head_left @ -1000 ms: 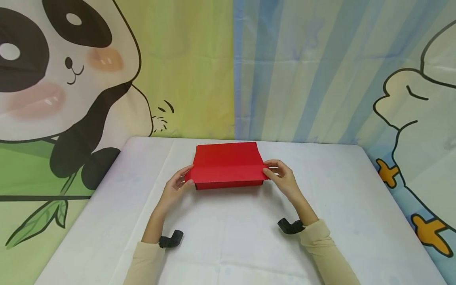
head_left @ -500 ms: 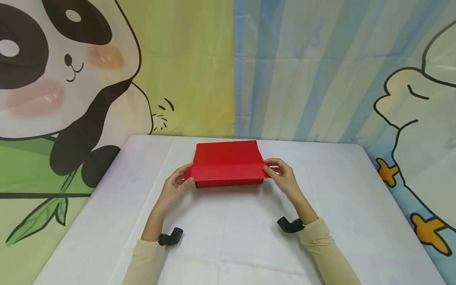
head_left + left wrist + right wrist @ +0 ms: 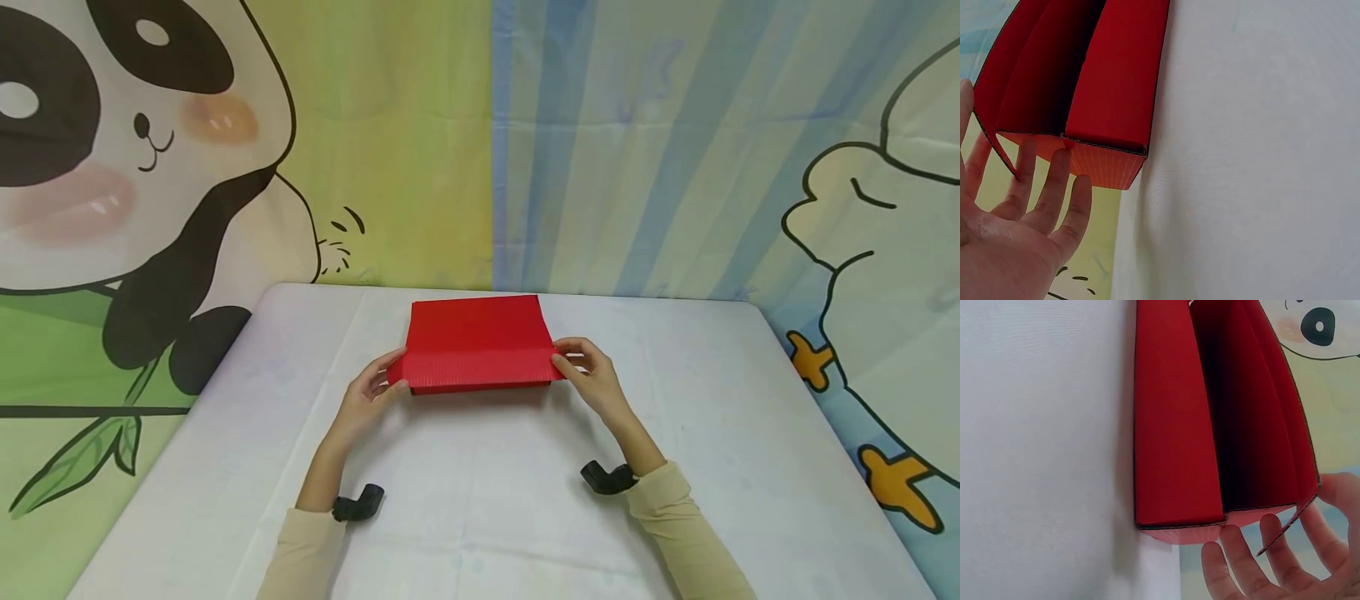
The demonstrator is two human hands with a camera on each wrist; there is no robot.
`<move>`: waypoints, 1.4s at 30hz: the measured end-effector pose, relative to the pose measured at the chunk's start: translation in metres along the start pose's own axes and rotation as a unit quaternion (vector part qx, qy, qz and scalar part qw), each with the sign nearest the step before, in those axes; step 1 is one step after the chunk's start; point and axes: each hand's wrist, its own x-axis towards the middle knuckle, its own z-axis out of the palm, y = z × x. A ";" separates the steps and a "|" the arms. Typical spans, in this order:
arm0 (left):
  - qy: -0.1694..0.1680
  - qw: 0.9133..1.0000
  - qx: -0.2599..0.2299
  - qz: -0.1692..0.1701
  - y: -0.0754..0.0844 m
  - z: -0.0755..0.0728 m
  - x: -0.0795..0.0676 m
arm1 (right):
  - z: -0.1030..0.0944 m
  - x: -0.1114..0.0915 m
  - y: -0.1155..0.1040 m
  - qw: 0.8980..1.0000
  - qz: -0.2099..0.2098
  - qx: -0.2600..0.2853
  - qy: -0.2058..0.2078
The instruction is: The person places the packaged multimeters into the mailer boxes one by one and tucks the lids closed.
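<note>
A red cardboard box [image 3: 480, 389] sits toward the far side of the table, its hinged lid [image 3: 476, 329] tilted down over the front. My left hand [image 3: 369, 395] holds the lid's left front corner. The right hand [image 3: 595, 375] grips the opposite corner, thumb on the front edge. From the left wrist, a dark gap shows between the lid and the box's front wall [image 3: 1119, 75], and fingertips touch the box's side. In the right wrist view, fingers reach behind the lid's small side flap [image 3: 1282, 534]. The box's inside is in shadow.
A white cloth covers the table [image 3: 480, 500]. Behind it hangs a backdrop [image 3: 420, 167] with a cartoon panda and a white cartoon figure. Black wrist cameras [image 3: 360, 503] are strapped at both wrists, below beige sleeves [image 3: 693, 529].
The lid's front edge has come down slightly, so less of the box's front wall shows below it. Both hands have stayed at the lid's corners.
</note>
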 end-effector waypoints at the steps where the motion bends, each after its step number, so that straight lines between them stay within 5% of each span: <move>1: -0.001 1.000 0.006 -0.002 0.004 0.001 -0.002 | 0.000 0.000 0.001 1.000 0.005 0.002 -0.002; 5: -0.005 1.000 0.020 -0.006 0.006 0.001 -0.005 | 0.000 -0.003 0.007 1.000 0.020 0.009 -0.009; 12: -0.004 1.000 0.019 -0.017 -0.026 -0.001 -0.001 | 0.000 -0.005 0.014 0.999 0.027 0.022 -0.009; 17: -0.008 1.000 0.013 -0.010 -0.028 0.001 -0.003 | -0.001 -0.005 0.017 0.999 0.024 0.025 -0.009; 22: -0.012 1.000 0.000 -0.029 -0.016 0.005 -0.007 | 0.000 0.000 0.044 0.999 -0.012 0.038 -0.015; 29: -0.002 0.999 -0.014 -0.047 -0.039 0.006 -0.006 | 0.004 0.002 0.071 0.996 -0.058 0.068 -0.002; 42: 0.026 0.997 0.066 -0.002 -0.052 0.014 -0.010 | 0.006 -0.002 0.087 0.993 -0.063 0.100 0.001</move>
